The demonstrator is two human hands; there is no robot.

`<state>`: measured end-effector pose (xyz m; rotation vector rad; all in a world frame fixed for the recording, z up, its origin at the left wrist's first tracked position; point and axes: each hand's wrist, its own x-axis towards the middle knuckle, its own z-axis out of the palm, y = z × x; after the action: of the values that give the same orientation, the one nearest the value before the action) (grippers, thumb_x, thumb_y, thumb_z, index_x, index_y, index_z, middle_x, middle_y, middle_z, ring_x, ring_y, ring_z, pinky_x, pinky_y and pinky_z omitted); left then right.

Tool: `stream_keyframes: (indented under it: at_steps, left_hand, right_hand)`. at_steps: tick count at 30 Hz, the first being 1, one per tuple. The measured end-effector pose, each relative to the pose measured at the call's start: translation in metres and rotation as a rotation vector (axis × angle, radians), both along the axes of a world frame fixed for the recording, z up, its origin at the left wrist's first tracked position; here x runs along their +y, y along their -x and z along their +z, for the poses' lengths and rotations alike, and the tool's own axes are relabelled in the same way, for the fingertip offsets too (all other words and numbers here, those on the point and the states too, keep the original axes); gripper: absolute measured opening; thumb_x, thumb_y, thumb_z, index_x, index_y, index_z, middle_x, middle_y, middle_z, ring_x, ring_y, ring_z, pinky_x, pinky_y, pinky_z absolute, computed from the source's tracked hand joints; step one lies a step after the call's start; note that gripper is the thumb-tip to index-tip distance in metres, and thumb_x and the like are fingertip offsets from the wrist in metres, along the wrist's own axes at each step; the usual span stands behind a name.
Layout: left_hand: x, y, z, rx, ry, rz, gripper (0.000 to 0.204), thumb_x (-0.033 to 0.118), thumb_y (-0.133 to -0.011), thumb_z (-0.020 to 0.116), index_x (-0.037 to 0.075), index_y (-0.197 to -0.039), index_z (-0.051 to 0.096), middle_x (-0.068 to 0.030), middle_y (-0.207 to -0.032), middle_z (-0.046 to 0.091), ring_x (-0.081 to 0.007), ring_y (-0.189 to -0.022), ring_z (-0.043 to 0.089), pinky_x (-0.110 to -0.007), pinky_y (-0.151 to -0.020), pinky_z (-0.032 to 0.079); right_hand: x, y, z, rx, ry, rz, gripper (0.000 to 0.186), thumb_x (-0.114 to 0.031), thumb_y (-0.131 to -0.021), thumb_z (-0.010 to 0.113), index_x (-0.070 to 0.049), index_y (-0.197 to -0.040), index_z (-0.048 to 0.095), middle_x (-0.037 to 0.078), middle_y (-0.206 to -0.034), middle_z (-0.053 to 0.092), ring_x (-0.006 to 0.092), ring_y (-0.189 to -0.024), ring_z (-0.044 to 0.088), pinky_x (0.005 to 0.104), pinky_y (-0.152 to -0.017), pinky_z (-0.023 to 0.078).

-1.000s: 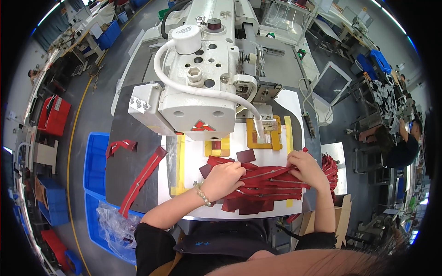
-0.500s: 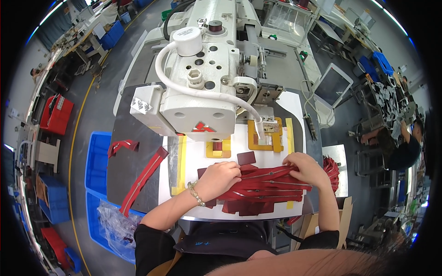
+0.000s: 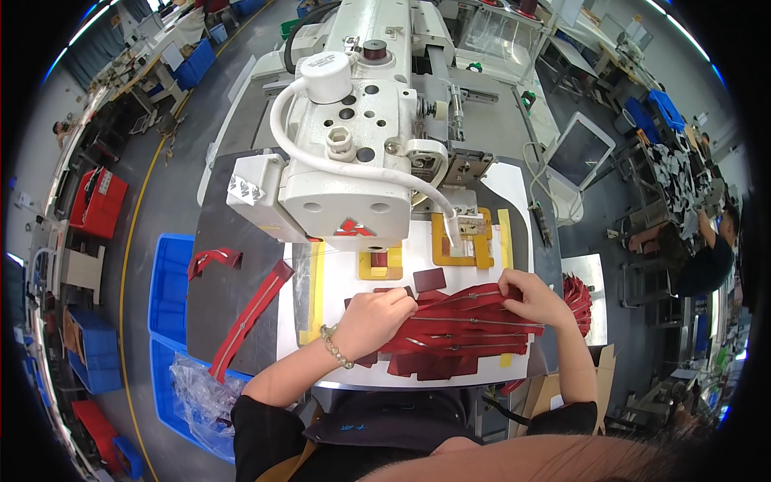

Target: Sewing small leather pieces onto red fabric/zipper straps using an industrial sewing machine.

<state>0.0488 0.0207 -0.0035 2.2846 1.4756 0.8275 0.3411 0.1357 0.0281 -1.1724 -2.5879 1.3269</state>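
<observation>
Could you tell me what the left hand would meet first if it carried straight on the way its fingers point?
Most likely the small dark red square piece just beyond the left hand.

The floor [image 3: 173, 173] is grey with a yellow line [image 3: 132, 241]. Blue bins [image 3: 170, 281] stand left of the work table [image 3: 210, 265]. Further tables [image 3: 173, 60] and red boxes [image 3: 98, 202] fill the workshop.

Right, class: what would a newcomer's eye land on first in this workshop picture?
The big white sewing machine fills the upper middle of the table. Just below it, a fan of dark red strips lies on the white board, with the left hand and right hand resting on it. Blue bins stand at the left.
</observation>
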Motion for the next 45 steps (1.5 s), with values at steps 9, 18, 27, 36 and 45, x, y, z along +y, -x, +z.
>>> stream_keyframes:
  at_steps: [9,18,27,36,45]
  left_hand:
    - [0.009,0.001,-0.013,0.184,-0.389,0.078,0.022,0.011,-0.08,0.063,0.004,-0.101,0.063,-0.0104,-0.099,0.066,-0.0223,-0.08,0.065,-0.032,-0.068,0.053]
    - [0.0,-0.006,-0.028,0.564,-0.131,0.238,0.068,0.053,-0.083,0.056,0.006,-0.131,0.05,-0.0151,-0.12,0.059,-0.0203,-0.113,0.048,-0.033,-0.089,0.031]
    - [0.005,-0.002,-0.03,0.609,-0.159,0.259,0.091,0.072,-0.078,0.043,0.001,-0.135,0.045,-0.0291,-0.119,0.055,-0.0222,-0.107,0.051,-0.029,-0.087,0.03]
    - [0.009,-0.007,-0.033,0.634,-0.061,0.256,0.11,0.08,-0.064,0.05,-0.002,-0.137,0.041,-0.0276,-0.113,0.056,-0.0274,-0.114,0.046,-0.031,-0.088,0.028]
    - [0.01,-0.005,-0.025,0.727,-0.018,0.212,0.11,0.081,-0.069,0.04,-0.006,-0.136,0.04,-0.03,-0.117,0.054,-0.0257,-0.115,0.045,-0.028,-0.091,0.028]
  right_hand:
    - [0.008,0.015,-0.008,0.23,-0.608,-0.167,0.019,0.003,-0.073,0.064,-0.006,-0.09,0.066,0.007,-0.083,0.056,0.0265,-0.078,0.054,0.0342,-0.071,0.043]
    - [0.021,0.028,-0.054,0.204,-0.949,0.095,0.036,0.0,-0.072,0.063,-0.012,-0.106,0.068,0.005,-0.1,0.062,0.024,-0.091,0.056,0.0363,-0.081,0.044]
    - [0.024,0.042,-0.065,0.162,-0.962,0.102,0.04,-0.003,-0.078,0.055,-0.012,-0.115,0.064,0.009,-0.119,0.062,0.0275,-0.111,0.058,0.0384,-0.092,0.047]
    - [0.029,0.045,-0.066,0.125,-0.888,0.153,0.041,-0.009,-0.079,0.059,-0.011,-0.12,0.061,0.014,-0.125,0.058,0.033,-0.119,0.052,0.0429,-0.102,0.04]
    - [-0.003,0.039,-0.049,-0.291,-0.775,0.073,0.063,-0.034,-0.09,0.054,-0.015,-0.145,0.032,0.013,-0.151,0.027,0.033,-0.14,0.023,0.0522,-0.112,0.012]
